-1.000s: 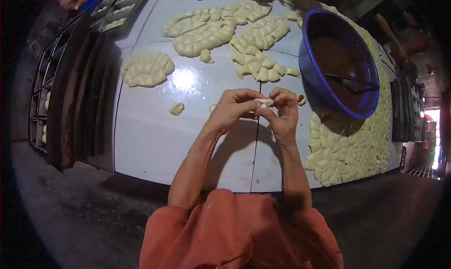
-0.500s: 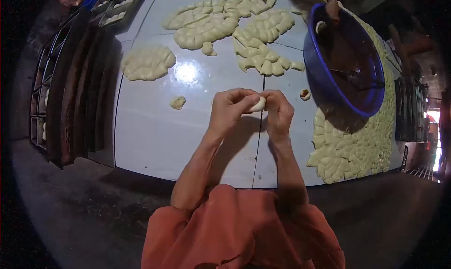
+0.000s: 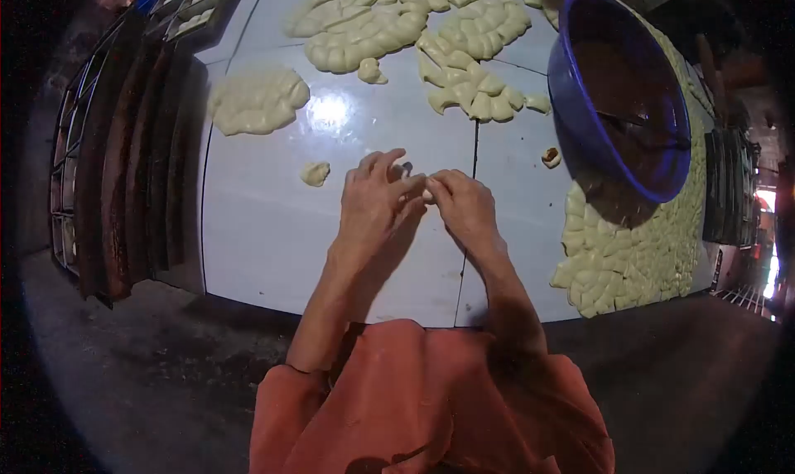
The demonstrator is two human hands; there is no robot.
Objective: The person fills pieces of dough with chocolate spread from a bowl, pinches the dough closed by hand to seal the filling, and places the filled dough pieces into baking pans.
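I have both hands over the table (image 3: 265, 242), meeting just ahead of the shirt (image 3: 431, 399), with a small white bit of dough (image 3: 428, 196) between them. My right hand (image 3: 469, 209) has it pinched: thumb and forefinger close in on the bit from its right side, and the other fingers curl under, mostly hidden from my camera. On my left hand (image 3: 371, 202) the fingers are loosely fanned, one reaching across toward the right fingertips and another lifted away. They come right up to the dough, but I can't tell whether they grip it or merely brush it, since the back of the hand covers the thumb side. Most of the dough is hidden by fingers too.

Just left of my left hand I see a lump (image 3: 315, 173) lying on the table, with a dough slab (image 3: 259, 101) beyond it. To the right of my right hand sits a split piece (image 3: 551, 157) showing brown inside, near the blue basin (image 3: 571, 101). The basin holds brown filling (image 3: 617, 81) and a dark tool (image 3: 642, 124) lying in it. A wide dough sheet (image 3: 621, 259) spreads under and around the basin.
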